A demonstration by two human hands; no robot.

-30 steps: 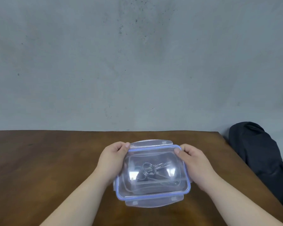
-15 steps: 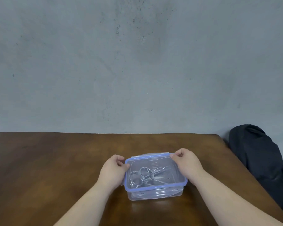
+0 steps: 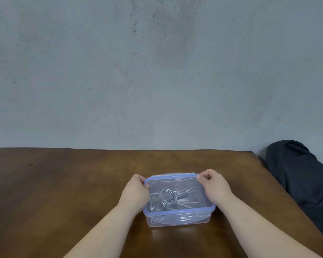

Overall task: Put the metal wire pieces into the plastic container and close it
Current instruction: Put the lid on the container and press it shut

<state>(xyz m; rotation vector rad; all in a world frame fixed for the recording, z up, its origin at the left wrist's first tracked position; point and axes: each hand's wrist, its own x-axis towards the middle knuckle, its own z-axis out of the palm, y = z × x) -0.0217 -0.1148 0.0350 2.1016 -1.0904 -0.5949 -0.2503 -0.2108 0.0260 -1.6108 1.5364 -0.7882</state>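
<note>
A clear plastic container (image 3: 177,220) stands on the wooden table with its blue-rimmed lid (image 3: 179,211) on top. Through the lid I see the metal wire pieces (image 3: 165,199), coiled rings with straight ends, lying inside. My left hand (image 3: 135,192) grips the lid's left side, fingers curled over the far left corner. My right hand (image 3: 214,187) grips the right side, fingers over the far right corner. The front latch flap hangs down against the front wall; the far flap sticks out behind.
The brown wooden table (image 3: 63,192) spreads to the left and front. Its right edge runs diagonally past my right forearm. A dark bag (image 3: 302,179) sits beyond that edge on the right. A grey concrete wall rises behind.
The container was held tilted up toward me a second ago; it now rests flat on the table, farther from me. Both hands stayed on its sides and shifted toward the far corners.
</note>
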